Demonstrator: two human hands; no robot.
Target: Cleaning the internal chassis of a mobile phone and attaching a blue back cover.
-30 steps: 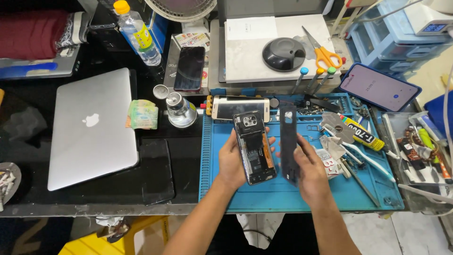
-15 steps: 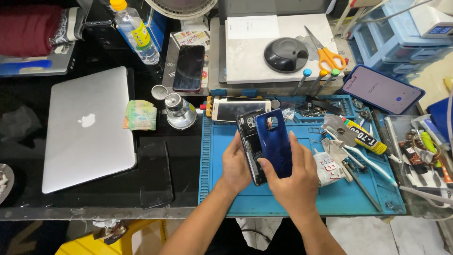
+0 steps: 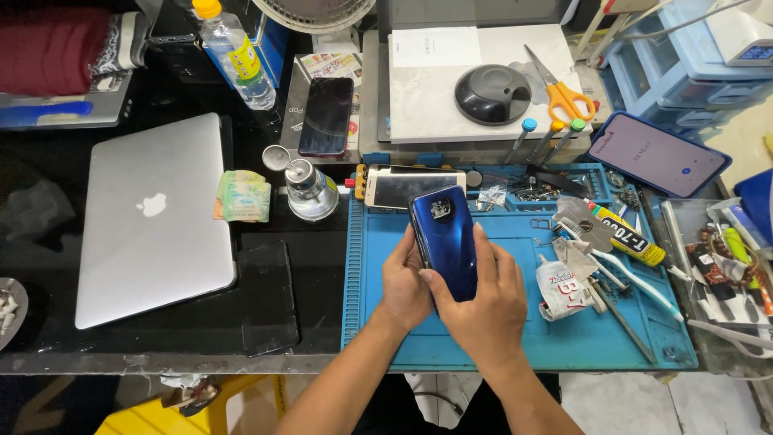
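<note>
Head: blue phone (image 3: 445, 234) within both-hand grip.

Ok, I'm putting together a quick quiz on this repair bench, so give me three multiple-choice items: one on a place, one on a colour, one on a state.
1. Where does the silver laptop lie?
A. on the blue mat
B. on the black table, left of the mat
C. on the white box

2. What colour are the handles of the scissors?
A. orange
B. green
C. black

3. How is the blue phone held?
A. lying untouched on the mat
B. in the left hand only
C. in both hands, back side up

Answers:
1 B: the closed laptop rests on the black table, apart from the blue mat.
2 A: both loops are orange.
3 C: the left hand and the right hand clasp it, with the camera bump facing up.
</note>
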